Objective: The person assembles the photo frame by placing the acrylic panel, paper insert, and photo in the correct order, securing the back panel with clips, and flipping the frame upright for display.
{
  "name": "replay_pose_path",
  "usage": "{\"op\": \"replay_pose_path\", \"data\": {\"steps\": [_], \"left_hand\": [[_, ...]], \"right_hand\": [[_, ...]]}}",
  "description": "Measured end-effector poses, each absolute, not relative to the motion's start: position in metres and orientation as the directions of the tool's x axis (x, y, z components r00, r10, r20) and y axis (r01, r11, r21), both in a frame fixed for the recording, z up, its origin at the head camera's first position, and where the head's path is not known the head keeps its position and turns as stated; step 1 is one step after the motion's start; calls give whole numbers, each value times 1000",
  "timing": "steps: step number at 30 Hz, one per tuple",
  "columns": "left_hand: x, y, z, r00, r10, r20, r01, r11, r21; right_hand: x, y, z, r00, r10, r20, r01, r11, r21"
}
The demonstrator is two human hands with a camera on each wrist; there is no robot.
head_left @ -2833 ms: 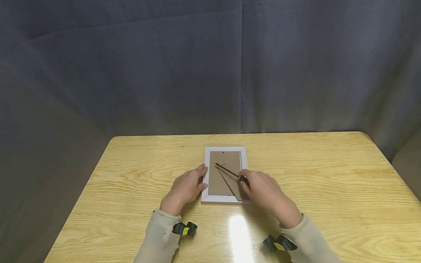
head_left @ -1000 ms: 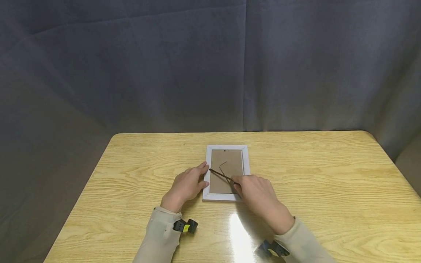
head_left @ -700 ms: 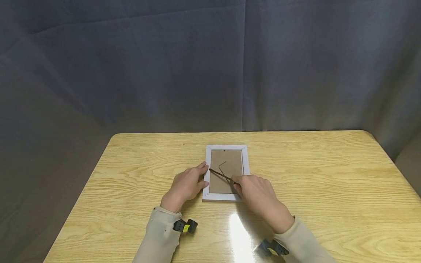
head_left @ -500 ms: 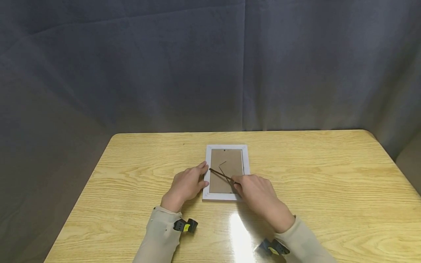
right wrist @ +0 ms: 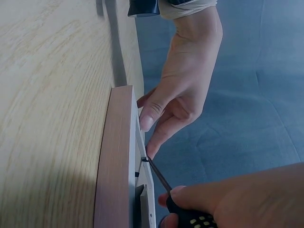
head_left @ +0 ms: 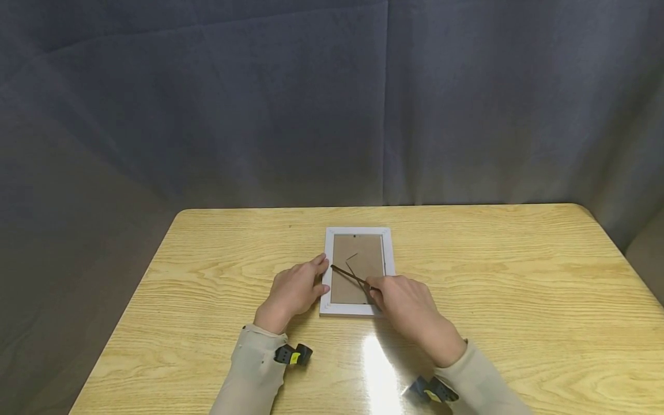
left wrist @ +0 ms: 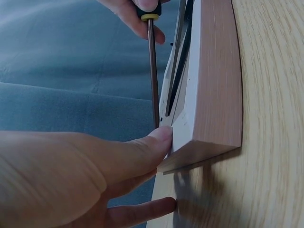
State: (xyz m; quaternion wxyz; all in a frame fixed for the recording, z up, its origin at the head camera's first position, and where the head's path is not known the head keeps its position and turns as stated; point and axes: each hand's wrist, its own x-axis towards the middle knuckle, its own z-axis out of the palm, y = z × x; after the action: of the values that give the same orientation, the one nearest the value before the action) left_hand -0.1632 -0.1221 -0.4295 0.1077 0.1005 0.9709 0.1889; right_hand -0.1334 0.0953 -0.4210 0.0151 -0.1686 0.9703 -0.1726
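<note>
In the head view, the frame (head_left: 347,310) lies on the wooden counter (head_left: 519,288), brown backing (head_left: 370,246) facing up, between the person's two hands. The left hand (head_left: 291,293) has its fingers and thumb loosely spread, their tips on the frame's left border. The right hand (head_left: 410,302) grips a screwdriver (head_left: 353,277) over the lower right part, the shaft slanting across the backing to its left edge. Beige sleeves (head_left: 249,374) cover both forearms, and a dark curtain (head_left: 280,115) hangs beyond the counter. In the left wrist view, the left thumb presses the frame's white border near a corner; the screwdriver's shaft runs down from a yellow collar to the thumb, where I cannot make out its tip. A thin stand (left wrist: 174,71) tilts up from the backing. In the right wrist view, the right hand's fingers wrap the dark, yellow-dotted handle, and the shaft's end meets a small dark tab (right wrist: 145,159) just beside the left fingertips.
</note>
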Motion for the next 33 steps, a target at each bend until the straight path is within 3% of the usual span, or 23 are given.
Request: {"op": "replay_pose_path", "data": {"steps": [33], "left_hand": [[-162, -122, -428, -960, 234, -156, 157, 906, 393]], "right_hand": [[-136, 104, -419, -938, -341, -59, -271, 830, -488]]}}
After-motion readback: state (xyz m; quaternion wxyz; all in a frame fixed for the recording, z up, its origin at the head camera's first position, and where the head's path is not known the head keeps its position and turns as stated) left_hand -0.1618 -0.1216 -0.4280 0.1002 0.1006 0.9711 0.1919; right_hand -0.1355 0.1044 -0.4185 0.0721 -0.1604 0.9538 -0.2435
